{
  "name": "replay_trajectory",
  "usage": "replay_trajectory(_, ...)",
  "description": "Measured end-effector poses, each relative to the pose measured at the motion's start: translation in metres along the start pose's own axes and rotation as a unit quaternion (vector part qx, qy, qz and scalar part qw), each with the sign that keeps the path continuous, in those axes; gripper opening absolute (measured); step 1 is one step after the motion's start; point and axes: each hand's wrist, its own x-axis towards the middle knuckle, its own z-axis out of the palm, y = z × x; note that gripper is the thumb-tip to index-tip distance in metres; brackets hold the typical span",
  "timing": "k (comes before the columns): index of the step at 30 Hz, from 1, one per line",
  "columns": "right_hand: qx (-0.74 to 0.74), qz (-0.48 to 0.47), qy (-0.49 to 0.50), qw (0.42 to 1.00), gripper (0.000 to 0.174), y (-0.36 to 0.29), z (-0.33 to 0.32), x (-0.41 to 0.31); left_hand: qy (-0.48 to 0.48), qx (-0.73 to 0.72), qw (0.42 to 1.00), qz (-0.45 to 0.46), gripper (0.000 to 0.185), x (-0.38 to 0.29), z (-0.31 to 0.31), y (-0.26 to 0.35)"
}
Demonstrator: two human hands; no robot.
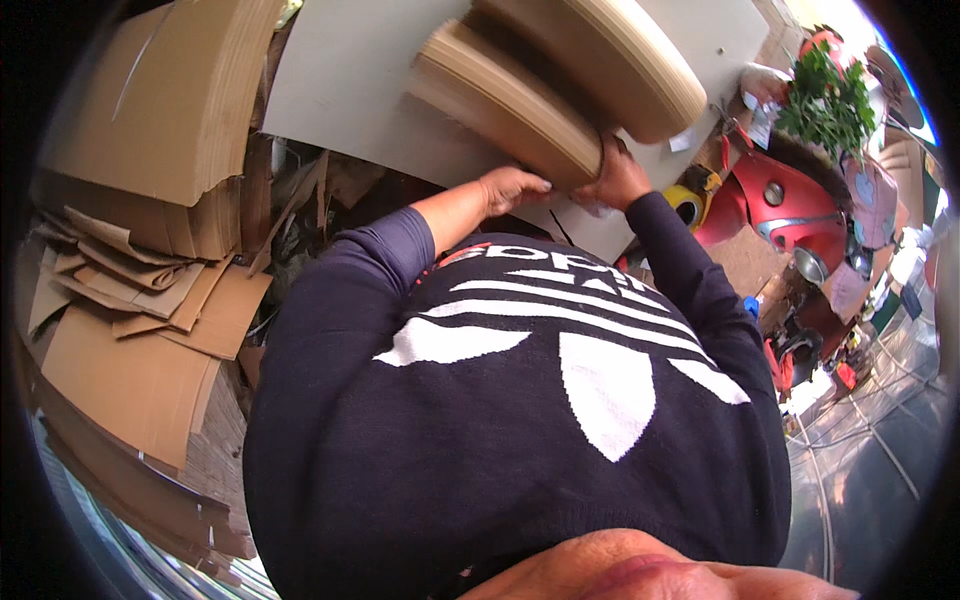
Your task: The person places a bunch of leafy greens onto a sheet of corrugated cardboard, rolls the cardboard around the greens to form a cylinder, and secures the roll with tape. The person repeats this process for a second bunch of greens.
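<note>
A stack of flat brown cardboard sheets (510, 101) is tilted over a pale grey tabletop (337, 90), slightly blurred. My right hand (619, 176) grips its near right end, with the fingers along the side. At the near lower corner is my left hand (514, 189), its thumb against the cardboard and its fingers partly hidden. Just beyond lies a second, thicker cardboard stack (600, 56), its right end rounded by the lens. Both hands are close in front of my body.
Tall cardboard piles (150, 97) stand at the left, with loose folded pieces (135, 270) below. On the right are a yellow tape roll (682, 204), red-handled scissors (727, 146), a red object with round metal fittings (780, 210) and a leafy green plant (825, 97).
</note>
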Motion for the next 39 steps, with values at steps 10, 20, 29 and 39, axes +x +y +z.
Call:
replay_trajectory(10, -0.118, 0.018, 0.237, 0.964, 0.109, -0.023, 0.011, 0.010, 0.050, 0.688, 0.682, 0.243, 0.031, -0.032, 0.087, 0.103)
replay_trajectory(20, -0.026, -0.071, 0.280, 0.957, 0.110, -0.014, 0.039, -0.018, 0.082, 0.949, 0.237, 0.191, 0.107, -0.021, 0.094, 0.133)
replay_trajectory(29, -0.045, 0.015, 0.197, 0.979, 0.119, -0.019, 0.038, -0.023, 0.079, 0.949, 0.239, 0.191, 0.107, -0.028, 0.101, 0.120)
replay_trajectory(39, -0.061, -0.021, 0.134, 0.989, 0.121, -0.025, 0.026, -0.023, 0.077, 0.905, 0.270, 0.319, 0.083, -0.043, 0.094, 0.100)
